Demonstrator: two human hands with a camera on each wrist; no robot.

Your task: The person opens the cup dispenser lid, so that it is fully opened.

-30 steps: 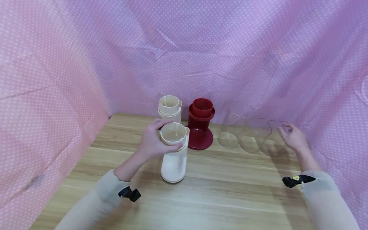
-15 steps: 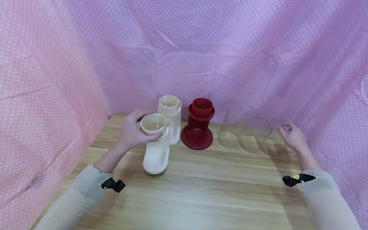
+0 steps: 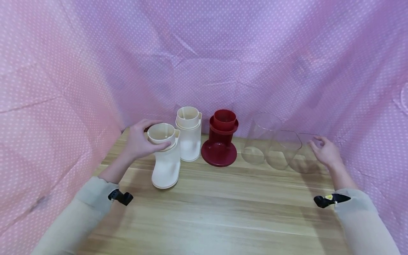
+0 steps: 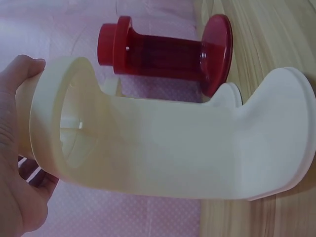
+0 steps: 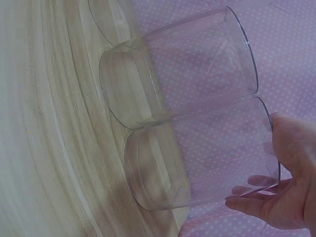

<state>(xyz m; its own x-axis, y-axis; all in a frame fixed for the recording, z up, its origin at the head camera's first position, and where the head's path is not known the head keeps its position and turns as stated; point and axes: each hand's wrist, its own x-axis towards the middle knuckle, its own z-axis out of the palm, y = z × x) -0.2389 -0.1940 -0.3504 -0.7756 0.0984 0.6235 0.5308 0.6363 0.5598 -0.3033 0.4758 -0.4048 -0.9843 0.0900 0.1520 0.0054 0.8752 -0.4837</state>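
Note:
In the head view, my left hand [image 3: 138, 141] grips the round collar at the top of a cream plastic stand [image 3: 166, 169]. This stand has an open-sided body and a rounded foot; I cannot tell whether the foot touches the table. Beside it, a matching cream stand [image 3: 190, 145] and a red stand [image 3: 219, 154] with a round base are upright. At the right, my right hand [image 3: 326, 153] holds the upper rim of a clear cylinder [image 5: 222, 153], thumb and fingers on either side of the rim. Another clear cylinder [image 5: 197, 54] stands against it.
A third clear cylinder [image 3: 259, 138] stands left of those two, near the red stand. The wooden table [image 3: 223, 212] ends at a pink dotted cloth [image 3: 204, 63] hanging behind and on both sides.
My left hand has carried the cream stand leftward and slightly back, from in front of the matching stand to its left side. The right hand has kept its place on the cylinder rim.

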